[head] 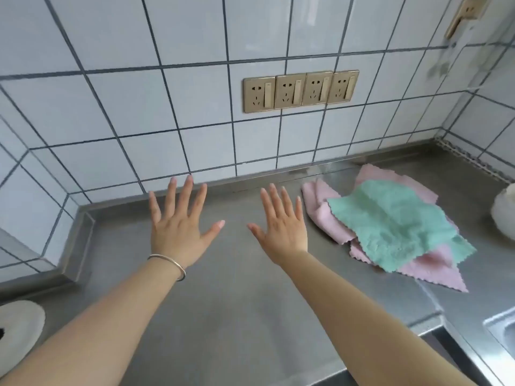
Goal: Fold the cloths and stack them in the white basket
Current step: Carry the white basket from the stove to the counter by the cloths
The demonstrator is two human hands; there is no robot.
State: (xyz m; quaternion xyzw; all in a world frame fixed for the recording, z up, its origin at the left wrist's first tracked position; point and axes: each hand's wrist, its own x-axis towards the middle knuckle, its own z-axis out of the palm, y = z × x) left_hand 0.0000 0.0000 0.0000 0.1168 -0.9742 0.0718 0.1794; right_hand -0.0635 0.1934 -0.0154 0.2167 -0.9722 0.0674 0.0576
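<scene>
Hovering spread-fingered over brushed steel counter (237,302), left hand (178,232) and right hand (281,232) flank fluffy zigzag-edged cloths (395,227).

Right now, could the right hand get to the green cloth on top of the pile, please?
Probably yes. The right hand is open and holds nothing, and only bare steel counter lies between it and the green cloth, which sits uncovered on the pink cloths.
</scene>
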